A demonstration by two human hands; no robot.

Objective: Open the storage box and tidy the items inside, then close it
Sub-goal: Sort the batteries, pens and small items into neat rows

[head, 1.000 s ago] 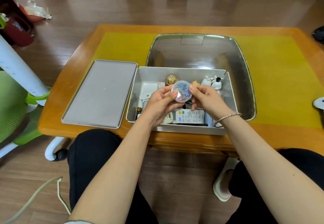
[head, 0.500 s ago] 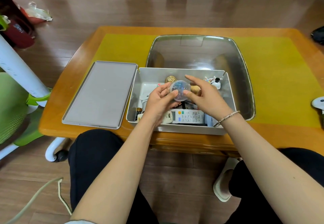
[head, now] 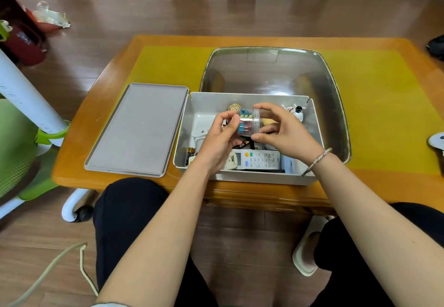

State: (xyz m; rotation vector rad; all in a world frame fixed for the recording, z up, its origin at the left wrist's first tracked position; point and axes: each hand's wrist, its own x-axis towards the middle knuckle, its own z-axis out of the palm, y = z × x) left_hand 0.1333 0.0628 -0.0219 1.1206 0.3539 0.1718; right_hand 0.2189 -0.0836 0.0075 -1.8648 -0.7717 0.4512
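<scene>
Head view, frame centre: left hand (head: 222, 136) and right hand (head: 280, 130) pinch clear clip jar (head: 247, 122) above open storage box (head: 310, 138); advise seating its lid squarely before stowing.

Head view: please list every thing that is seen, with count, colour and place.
storage box: 1, grey, open, near table edge
lid: 1, grey, on table left of the box
metal tray: 1, silver, behind the box
jar of clips: 1, clear, coloured clips inside, held over the box
remote: 1, white, in box front
batteries: at least 2, black-gold, box front left
gold ornament: 1, box rear
figurine: 1, white, box rear right
table: 1, wooden, yellow mat on top
chair: 1, green-white, left
slipper: 1, cream, floor
left hand: holds the jar
right hand: grips jar's cap end, bracelet on wrist
</scene>
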